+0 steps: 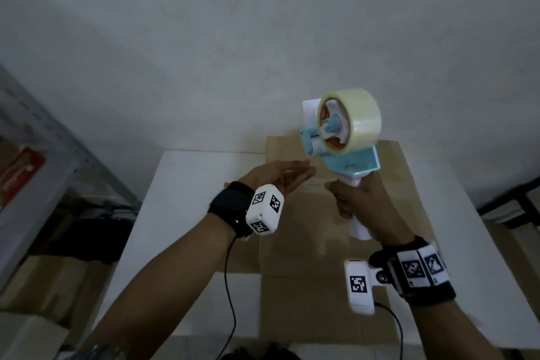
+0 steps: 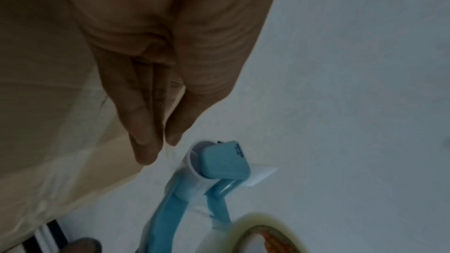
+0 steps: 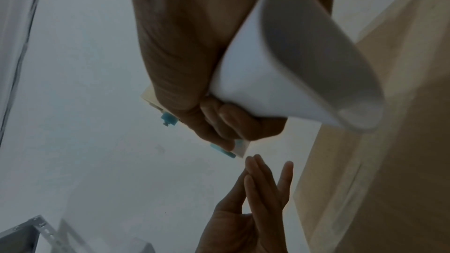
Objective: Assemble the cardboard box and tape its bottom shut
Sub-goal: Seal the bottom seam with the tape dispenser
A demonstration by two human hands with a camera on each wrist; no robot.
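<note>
My right hand was clamped around the white handle of a tape dispenser, fingers curled in a full grip, holding it raised in the air above the cardboard box. The dispenser had a light blue frame and carried a roll of clear tape at its top. A short tab of tape stuck out from its front end. My left hand was held just beside that front end, its grip apart, with fingers straight and close together, holding nothing. I could not tell whether my fingertips touched the tape. The brown box lay below both hands on a white desk, its flaps appearing folded shut. A grey metal shelf stood at my left, against a plain pale wall.
</note>
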